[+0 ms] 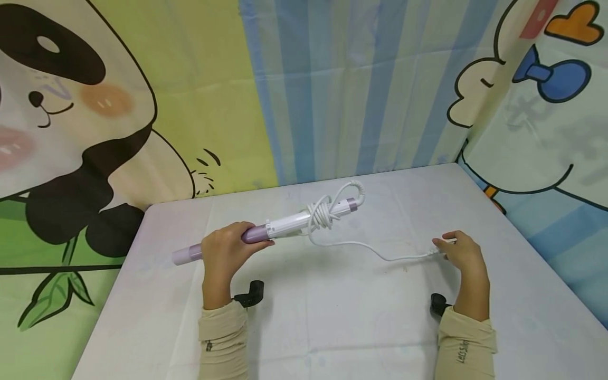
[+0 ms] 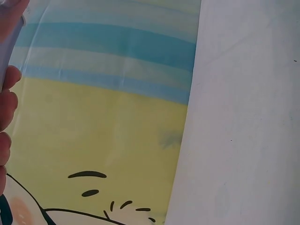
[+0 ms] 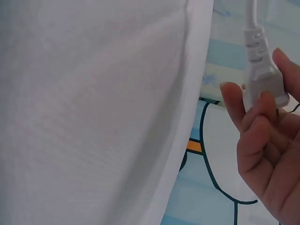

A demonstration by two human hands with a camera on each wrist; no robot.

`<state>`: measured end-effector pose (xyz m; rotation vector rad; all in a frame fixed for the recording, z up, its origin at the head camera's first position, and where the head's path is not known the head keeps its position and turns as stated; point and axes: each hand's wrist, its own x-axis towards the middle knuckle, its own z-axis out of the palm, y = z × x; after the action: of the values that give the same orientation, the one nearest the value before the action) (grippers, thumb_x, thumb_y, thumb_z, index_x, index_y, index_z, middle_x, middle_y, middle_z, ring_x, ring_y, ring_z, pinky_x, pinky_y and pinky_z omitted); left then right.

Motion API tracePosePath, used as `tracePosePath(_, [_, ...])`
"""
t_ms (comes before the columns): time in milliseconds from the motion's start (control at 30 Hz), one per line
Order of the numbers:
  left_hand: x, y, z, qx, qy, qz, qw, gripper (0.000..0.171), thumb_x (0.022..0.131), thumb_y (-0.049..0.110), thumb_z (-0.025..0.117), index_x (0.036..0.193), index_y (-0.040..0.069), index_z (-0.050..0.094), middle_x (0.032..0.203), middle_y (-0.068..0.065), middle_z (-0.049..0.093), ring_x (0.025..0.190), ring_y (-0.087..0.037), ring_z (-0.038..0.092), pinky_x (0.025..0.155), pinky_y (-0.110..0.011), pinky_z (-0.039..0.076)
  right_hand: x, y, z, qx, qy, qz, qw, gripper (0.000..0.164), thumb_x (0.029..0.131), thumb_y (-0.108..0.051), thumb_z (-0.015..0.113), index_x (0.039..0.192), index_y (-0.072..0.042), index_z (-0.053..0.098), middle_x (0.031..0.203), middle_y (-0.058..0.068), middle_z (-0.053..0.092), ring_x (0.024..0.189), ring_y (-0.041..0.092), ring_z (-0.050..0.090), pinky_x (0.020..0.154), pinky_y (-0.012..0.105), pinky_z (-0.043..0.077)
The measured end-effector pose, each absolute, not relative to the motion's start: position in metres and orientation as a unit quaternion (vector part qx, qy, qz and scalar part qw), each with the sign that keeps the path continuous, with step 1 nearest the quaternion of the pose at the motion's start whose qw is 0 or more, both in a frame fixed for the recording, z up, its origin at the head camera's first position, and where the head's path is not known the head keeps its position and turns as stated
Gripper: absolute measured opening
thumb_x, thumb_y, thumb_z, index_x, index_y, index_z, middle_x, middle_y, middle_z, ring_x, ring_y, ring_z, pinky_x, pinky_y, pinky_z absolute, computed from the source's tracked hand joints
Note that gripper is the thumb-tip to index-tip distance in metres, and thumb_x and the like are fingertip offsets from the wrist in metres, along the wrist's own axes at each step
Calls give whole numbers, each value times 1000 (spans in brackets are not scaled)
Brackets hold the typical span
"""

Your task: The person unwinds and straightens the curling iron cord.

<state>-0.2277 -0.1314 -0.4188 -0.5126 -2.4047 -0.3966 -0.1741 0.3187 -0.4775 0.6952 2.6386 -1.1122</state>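
My left hand grips a curling iron round its purple barrel, with the white handle pointing up to the right. White cord is wound in several loops round the handle, and a loose length runs from it to the right. At the end of that length my right hand pinches the white power plug between thumb and fingers, as the right wrist view shows. In the left wrist view only curled fingertips and a sliver of the barrel show at the left edge.
A table with a white cover lies under both hands. Behind it hangs a printed curtain with a panda and blue stripes, and another cartoon print closes off the right side. Black wrist mounts sit by the forearms.
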Motion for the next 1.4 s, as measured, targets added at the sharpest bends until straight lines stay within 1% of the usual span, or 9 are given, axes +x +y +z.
tracePosePath(167, [-228,-131,-419,-195,-919,-144,312,44,50,47,84,77,15,69,64,0,67,47,-15,56,44,-27,35,-173,317,-474,232,898,-361,100,64,94,-41,43,134,8,30,126,34,41,104,44,50,79,50,43])
tracePosePath(367, [-227,-131,-419,-193,-920,-142,310,43,51,46,84,76,16,69,63,1,66,46,-14,54,43,-27,34,-172,307,-458,208,915,-334,86,73,93,-52,36,137,5,27,132,34,36,112,49,41,84,57,40])
tracePosePath(533, [-228,-130,-418,-193,-922,-138,305,44,51,48,83,77,16,69,62,2,66,45,-13,52,43,-26,34,-174,287,-444,162,929,-332,8,70,94,-50,37,137,6,29,134,33,35,117,51,37,88,61,37])
tracePosePath(633, [-228,-130,-418,-192,-924,-137,301,44,52,49,83,77,16,70,62,2,65,45,-13,51,43,-26,33,-174,273,-435,120,930,-345,-45,68,94,-45,42,137,6,30,136,34,32,122,51,32,93,62,31])
tracePosePath(733, [-228,-130,-418,-191,-925,-138,299,42,52,48,83,77,16,70,62,2,66,45,-13,52,43,-26,33,-175,258,-427,69,929,-356,-72,67,92,-42,47,137,5,30,138,33,29,126,49,26,98,62,25])
tracePosePath(967, [-227,-131,-418,-187,-927,-136,295,43,52,49,82,77,16,70,62,2,66,45,-13,52,43,-27,34,-184,219,-426,-50,936,-347,-42,64,88,-29,60,138,1,32,145,23,24,134,43,19,103,60,19])
tracePosePath(1100, [-227,-131,-417,-186,-928,-136,293,44,53,49,82,78,16,70,62,1,66,45,-13,52,43,-27,34,-190,201,-436,-105,945,-308,-14,64,84,-21,65,137,-2,35,147,18,26,136,43,16,100,64,19])
tracePosePath(1233, [-227,-131,-417,-188,-928,-137,293,44,53,50,82,78,15,70,63,1,66,46,-13,52,44,-27,34,-191,189,-444,-139,951,-275,23,61,82,-18,67,135,-7,41,145,15,32,135,43,18,95,68,22])
tracePosePath(1400, [-227,-131,-417,-188,-927,-133,296,44,53,51,82,77,16,70,62,2,65,45,-13,51,43,-26,34,-191,183,-447,-175,952,-247,50,48,82,-15,66,127,-8,52,137,17,44,130,46,29,93,67,27])
